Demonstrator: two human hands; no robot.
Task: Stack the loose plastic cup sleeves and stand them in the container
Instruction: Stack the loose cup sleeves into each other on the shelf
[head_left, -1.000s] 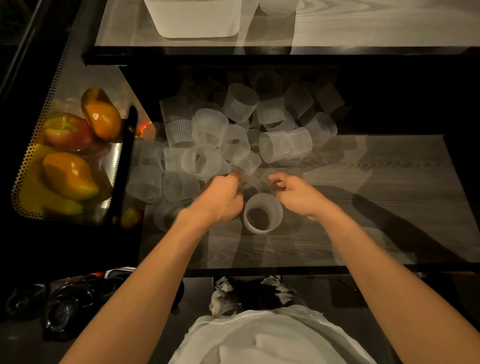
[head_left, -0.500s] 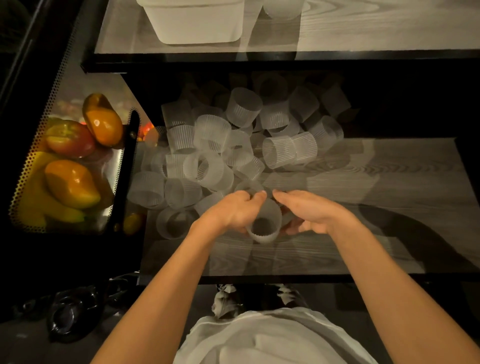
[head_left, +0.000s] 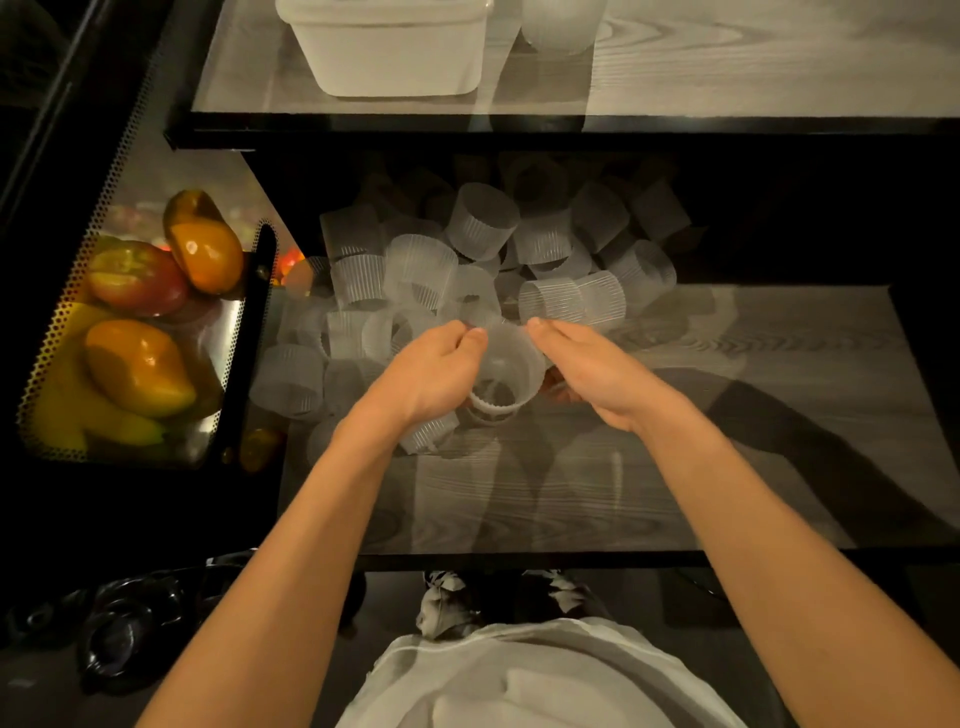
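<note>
A translucent ribbed cup sleeve is held between both hands just above the lower wooden shelf. My left hand grips its left side with curled fingers, and my right hand cups its right side. Behind them lies a pile of several loose sleeves, some upright, some on their sides. A white rectangular container stands on the upper shelf, with a short stack of sleeves beside it at the top edge.
A perforated metal basket on the left holds mangoes and an apple. The upper shelf's black front edge overhangs the back of the pile. Bare wood lies to the right on the lower shelf.
Both hands closed in around the standing sleeve and lifted it slightly, moving a little toward the pile. The camera view tipped slightly upward.
</note>
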